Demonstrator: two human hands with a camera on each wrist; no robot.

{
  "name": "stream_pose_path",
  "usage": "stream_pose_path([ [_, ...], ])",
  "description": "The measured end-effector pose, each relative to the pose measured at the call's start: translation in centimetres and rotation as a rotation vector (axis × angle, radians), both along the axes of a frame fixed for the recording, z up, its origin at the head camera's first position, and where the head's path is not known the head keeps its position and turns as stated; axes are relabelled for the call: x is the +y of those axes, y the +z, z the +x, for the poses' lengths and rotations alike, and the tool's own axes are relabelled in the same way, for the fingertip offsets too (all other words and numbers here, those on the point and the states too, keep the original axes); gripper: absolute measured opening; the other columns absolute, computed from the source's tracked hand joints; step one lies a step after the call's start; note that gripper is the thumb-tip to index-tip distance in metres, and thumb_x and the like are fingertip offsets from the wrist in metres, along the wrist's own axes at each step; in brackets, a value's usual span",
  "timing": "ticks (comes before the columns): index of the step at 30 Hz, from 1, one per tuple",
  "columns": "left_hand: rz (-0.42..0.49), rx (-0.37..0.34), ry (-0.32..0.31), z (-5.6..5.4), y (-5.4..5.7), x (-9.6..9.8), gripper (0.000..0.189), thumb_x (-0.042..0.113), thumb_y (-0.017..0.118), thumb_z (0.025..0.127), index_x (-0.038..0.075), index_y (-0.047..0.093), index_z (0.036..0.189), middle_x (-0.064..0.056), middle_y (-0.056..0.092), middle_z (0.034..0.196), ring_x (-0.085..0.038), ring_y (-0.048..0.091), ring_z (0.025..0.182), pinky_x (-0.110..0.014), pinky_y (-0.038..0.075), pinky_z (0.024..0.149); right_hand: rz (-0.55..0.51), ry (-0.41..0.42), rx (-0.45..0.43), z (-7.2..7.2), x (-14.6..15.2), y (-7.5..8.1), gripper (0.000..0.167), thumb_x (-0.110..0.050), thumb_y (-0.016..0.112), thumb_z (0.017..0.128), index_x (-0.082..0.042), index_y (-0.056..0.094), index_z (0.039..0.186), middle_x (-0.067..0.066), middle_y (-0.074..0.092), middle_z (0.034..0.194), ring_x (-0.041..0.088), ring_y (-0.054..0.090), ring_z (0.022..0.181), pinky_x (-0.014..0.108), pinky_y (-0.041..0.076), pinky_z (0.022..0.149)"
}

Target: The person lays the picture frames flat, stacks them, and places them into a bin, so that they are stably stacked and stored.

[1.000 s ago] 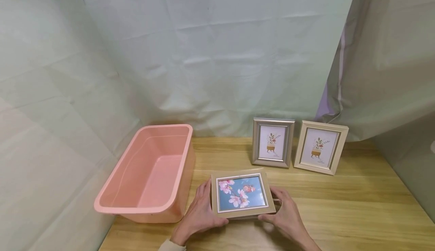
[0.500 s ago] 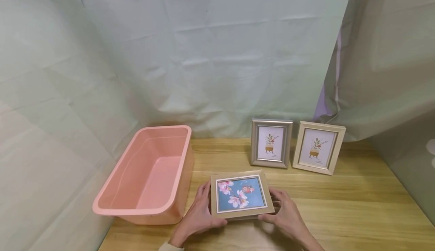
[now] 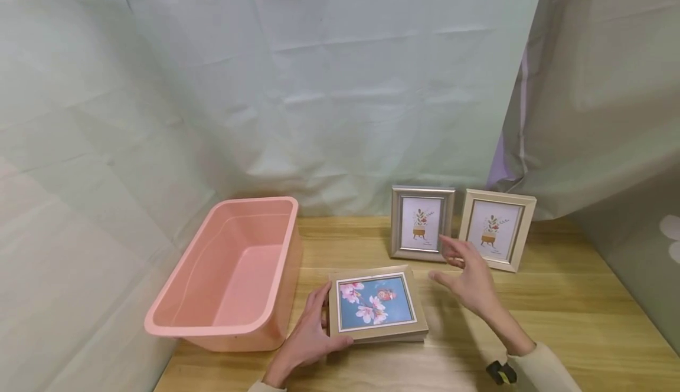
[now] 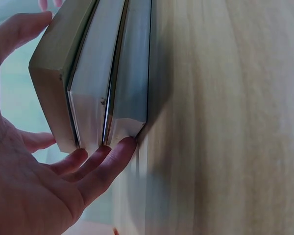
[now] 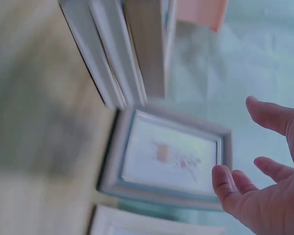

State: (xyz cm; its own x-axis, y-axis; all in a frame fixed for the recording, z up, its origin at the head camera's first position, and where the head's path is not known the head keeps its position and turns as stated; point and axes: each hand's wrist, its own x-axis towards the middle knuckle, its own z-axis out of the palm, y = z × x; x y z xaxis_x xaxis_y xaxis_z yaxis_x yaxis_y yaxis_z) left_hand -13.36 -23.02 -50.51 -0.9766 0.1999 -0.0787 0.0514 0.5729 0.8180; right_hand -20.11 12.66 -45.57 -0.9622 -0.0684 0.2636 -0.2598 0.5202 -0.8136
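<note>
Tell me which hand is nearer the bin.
Left. The left hand is just right of the bin, holding the stack; the right hand is farther off, right of the stack, in front of the standing frames.

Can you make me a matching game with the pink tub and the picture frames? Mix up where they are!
Things
1) Pink rectangular plastic tub
2) Gold-tan rectangular frame with a blossom picture
3) Silver-grey rectangular frame with a plant picture
4) Cream rectangular frame with a plant picture

Places, seen from the head view
A) Standing, farthest right of all the frames
B) Left of all the frames
C) Standing, with another plant picture just to its right
D) Lying on top of a stack that the left hand holds

Right pairs: 1-B, 2-D, 3-C, 4-A
</note>
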Motion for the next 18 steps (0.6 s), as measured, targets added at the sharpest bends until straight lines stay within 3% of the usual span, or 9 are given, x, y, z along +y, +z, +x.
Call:
stream_pose_path([
  [6, 0.005, -0.011, 0.003, 0.1, 0.1, 0.0, 0.129, 0.031, 0.100, 0.074, 0.012, 0.021, 0.174, -0.026, 0.034, 0.166, -0.025, 0.071, 0.102, -0.022, 0.058, 0.082, 0.110, -0.019, 0.058, -3.3, 1.3, 2.1, 0.081, -0.003, 0.089, 0.087, 0.003, 0.050, 0.158, 0.036, 0.054, 0.145, 0.057, 0.070, 0.117, 0.066, 0.061, 0.098],
  [12, 0.029, -0.026, 0.001, 0.3, -0.1, -0.1, 0.128, 0.029, 0.100, 0.074, 0.012, 0.021, 0.174, -0.026, 0.032, 0.167, -0.027, 0.073, 0.103, -0.023, 0.059, 0.082, 0.190, -0.004, 0.145, -6.4, 1.9, 3.7, 0.084, 0.004, 0.088, 0.083, 0.005, 0.048, 0.157, 0.038, 0.051, 0.145, 0.058, 0.067, 0.113, 0.068, 0.060, 0.097],
  [18, 0.030, -0.026, -0.003, 0.1, -0.1, -0.1, 0.128, 0.029, 0.100, 0.075, 0.012, 0.021, 0.174, -0.026, 0.031, 0.168, -0.029, 0.073, 0.104, -0.025, 0.060, 0.081, 0.292, -0.008, 0.142, -9.0, 2.2, 4.3, 0.087, 0.001, 0.087, 0.085, 0.006, 0.045, 0.160, 0.040, 0.042, 0.159, 0.061, 0.051, 0.136, 0.076, 0.045, 0.113],
])
